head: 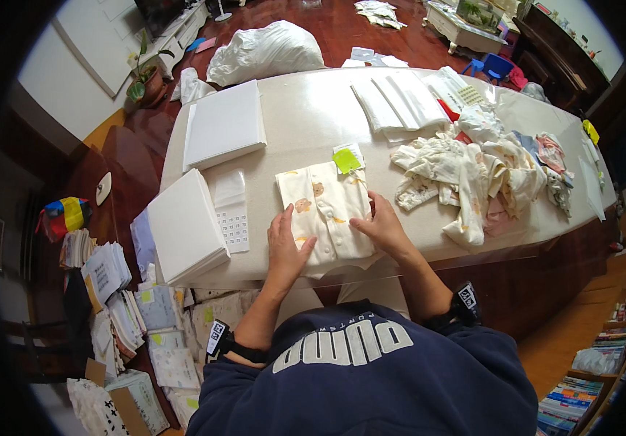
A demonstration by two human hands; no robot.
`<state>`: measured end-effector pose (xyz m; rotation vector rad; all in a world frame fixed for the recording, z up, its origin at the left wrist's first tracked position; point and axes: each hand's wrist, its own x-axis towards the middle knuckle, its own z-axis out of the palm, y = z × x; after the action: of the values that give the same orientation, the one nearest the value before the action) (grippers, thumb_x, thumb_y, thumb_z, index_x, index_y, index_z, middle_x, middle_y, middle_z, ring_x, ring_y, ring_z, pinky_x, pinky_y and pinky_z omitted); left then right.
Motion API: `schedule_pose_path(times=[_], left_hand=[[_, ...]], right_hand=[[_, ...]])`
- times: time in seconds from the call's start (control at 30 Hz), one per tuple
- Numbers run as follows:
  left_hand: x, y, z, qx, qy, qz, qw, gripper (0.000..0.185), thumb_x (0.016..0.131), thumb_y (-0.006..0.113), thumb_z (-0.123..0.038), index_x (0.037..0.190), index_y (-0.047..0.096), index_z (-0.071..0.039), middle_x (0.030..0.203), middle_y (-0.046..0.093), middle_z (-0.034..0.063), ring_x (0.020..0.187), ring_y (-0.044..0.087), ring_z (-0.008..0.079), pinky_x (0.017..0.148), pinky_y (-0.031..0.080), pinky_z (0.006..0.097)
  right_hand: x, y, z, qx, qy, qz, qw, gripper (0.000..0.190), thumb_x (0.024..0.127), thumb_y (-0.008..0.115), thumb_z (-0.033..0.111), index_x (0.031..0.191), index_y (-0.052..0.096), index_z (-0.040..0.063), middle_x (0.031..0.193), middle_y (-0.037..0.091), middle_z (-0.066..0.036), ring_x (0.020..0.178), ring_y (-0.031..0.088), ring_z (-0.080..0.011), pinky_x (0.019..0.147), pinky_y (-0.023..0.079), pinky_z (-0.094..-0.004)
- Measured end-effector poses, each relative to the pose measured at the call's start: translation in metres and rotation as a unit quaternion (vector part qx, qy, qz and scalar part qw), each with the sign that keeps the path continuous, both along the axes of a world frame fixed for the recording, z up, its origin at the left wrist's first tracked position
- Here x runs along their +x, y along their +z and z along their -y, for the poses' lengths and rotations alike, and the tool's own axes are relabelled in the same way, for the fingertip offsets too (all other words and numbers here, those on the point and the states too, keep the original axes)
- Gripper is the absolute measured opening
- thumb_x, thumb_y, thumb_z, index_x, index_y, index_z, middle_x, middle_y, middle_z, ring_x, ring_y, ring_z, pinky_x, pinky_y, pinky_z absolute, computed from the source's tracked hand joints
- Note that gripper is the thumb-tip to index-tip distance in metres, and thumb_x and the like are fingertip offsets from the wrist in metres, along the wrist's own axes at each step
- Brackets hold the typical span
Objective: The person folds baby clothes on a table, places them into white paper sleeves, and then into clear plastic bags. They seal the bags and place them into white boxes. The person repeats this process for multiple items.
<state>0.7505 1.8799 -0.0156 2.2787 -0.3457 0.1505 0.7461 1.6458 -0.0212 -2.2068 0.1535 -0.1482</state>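
Note:
A folded cream baby garment [323, 218] with bear prints and snap buttons lies on the table [296, 131] before me. My left hand [285, 240] rests along its left edge, thumb on the fabric. On the opposite edge is my right hand [381, 220], its thumb over the cloth and its fingers beside the side. Both hands touch the garment with fingers apart; neither plainly grips it. A green tag [346, 160] and a white card lie at its top edge. Loose baby clothes [471, 169] are heaped to the right.
Two white stacks [187, 223] [225, 125] stand on the left, beside a sticker sheet [234, 229]. Flat white plastic bags [400, 101] lie at the back. Packed garments [168, 338] are piled below the table's left edge. A large white sack [266, 52] sits behind the table.

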Motion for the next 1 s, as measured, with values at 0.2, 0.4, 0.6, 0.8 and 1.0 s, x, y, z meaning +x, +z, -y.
schedule_pose_path(times=[0.2,0.4,0.6,0.8,1.0], left_hand=[[-0.006,0.003,0.007,0.086,-0.045,0.14,0.985,0.064,0.083,0.065,-0.011,0.142,0.045,-0.019,0.152,0.032,0.0125,0.138,0.03,0.0351,0.113,0.027,0.0473],[-0.001,0.006,0.011,0.198,-0.171,0.136,0.956,0.043,0.091,0.05,-0.012,0.133,0.056,-0.02,0.141,0.05,0.0075,0.134,0.042,0.0314,0.112,0.029,0.0502],[-0.001,-0.002,0.008,0.169,-0.157,0.131,0.964,0.045,0.091,0.048,-0.013,0.134,0.055,-0.023,0.142,0.05,0.0048,0.134,0.042,0.0286,0.113,0.026,0.0498],[-0.001,-0.006,0.008,0.166,-0.158,0.121,0.966,0.045,0.091,0.048,-0.012,0.135,0.055,-0.024,0.143,0.048,0.0032,0.136,0.04,0.027,0.114,0.024,0.0488],[0.003,-0.003,0.004,0.081,-0.16,0.091,0.98,0.044,0.091,0.051,-0.011,0.135,0.053,-0.016,0.145,0.043,0.0108,0.137,0.037,0.03,0.115,0.024,0.0482]], right_hand=[[0.029,0.008,0.007,-0.029,-0.025,0.109,0.993,0.065,0.085,0.071,0.028,0.133,0.044,-0.008,0.123,0.054,-0.022,0.108,0.057,-0.0287,0.085,0.051,-0.0373],[0.078,0.019,-0.005,-0.156,-0.054,0.077,0.983,0.056,0.086,0.069,0.028,0.13,0.05,-0.002,0.12,0.055,-0.021,0.108,0.056,-0.0335,0.09,0.047,-0.0389],[0.082,0.011,-0.023,-0.175,-0.101,0.107,0.973,0.051,0.081,0.072,0.022,0.124,0.054,0.001,0.115,0.053,-0.015,0.108,0.052,-0.033,0.091,0.045,-0.0418],[0.08,0.008,-0.017,-0.131,-0.097,0.173,0.971,0.036,0.082,0.07,0.017,0.115,0.061,0.006,0.108,0.054,-0.014,0.101,0.052,-0.0316,0.089,0.045,-0.0404],[0.096,-0.012,0.005,-0.038,-0.065,0.11,0.991,0.028,0.087,0.066,0.018,0.108,0.062,0.001,0.096,0.059,-0.014,0.091,0.057,-0.0283,0.083,0.046,-0.0364]])
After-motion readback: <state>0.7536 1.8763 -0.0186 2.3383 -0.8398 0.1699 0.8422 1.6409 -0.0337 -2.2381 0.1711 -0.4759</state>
